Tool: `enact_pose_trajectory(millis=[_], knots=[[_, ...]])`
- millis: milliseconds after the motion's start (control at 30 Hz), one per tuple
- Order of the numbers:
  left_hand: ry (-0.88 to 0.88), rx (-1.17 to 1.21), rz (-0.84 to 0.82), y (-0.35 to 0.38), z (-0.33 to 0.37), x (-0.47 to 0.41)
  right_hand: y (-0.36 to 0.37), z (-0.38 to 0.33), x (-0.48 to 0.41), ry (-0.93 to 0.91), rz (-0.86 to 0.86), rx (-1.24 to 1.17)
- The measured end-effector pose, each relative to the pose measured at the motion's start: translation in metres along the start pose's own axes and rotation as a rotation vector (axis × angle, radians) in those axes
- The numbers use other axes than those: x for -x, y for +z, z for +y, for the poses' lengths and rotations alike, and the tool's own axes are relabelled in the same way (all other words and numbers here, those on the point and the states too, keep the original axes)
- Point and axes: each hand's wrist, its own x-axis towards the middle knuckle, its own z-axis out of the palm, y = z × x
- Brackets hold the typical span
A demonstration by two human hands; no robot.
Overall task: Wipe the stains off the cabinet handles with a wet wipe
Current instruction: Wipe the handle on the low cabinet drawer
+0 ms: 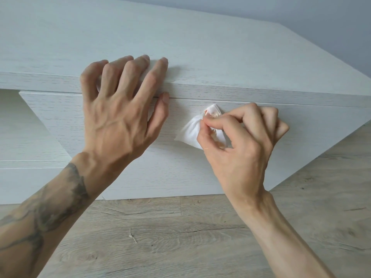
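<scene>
On drawer front (301, 137), bunched white wipe (190, 131) pinched in right hand (241, 141), left hand (116, 113) splayed

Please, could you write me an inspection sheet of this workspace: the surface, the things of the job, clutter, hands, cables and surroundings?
Surface: white wood-grain cabinet top, with the drawer front below it.
Job's things: wet wipe bunched against the drawer front, with an orange-pink mark on its upper fold; the handle is hidden under it.
Clutter: nothing seen.
Grippers: left hand rests on the front edge of the cabinet top, fingers spread, thumb against the drawer front; right hand pinches the wet wipe.
Cables: nothing seen.
Surroundings: pale wood floor; grey wall.
</scene>
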Motion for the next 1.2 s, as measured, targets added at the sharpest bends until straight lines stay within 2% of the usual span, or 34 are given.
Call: enact_pose_trajectory(millis=[133,667,833,1067,1200], knots=[[0.029,-0.001,-0.001,0.000,-0.002,0.001,0.004,-0.002,0.001,0.034,0.013,-0.008],[0.017,0.006,0.007,0.003,-0.003,0.003,-0.005,0.011,0.006,-0.030,-0.003,-0.076],[0.017,0.007,0.007,0.003,-0.003,0.002,0.000,0.011,0.003,-0.053,-0.065,-0.093],[0.014,0.024,0.001,0.001,-0.004,0.003,-0.009,0.035,0.006,-0.146,-0.057,-0.160],[0.014,0.028,-0.003,0.001,-0.003,0.002,-0.019,0.059,0.005,-0.123,-0.093,-0.174]])
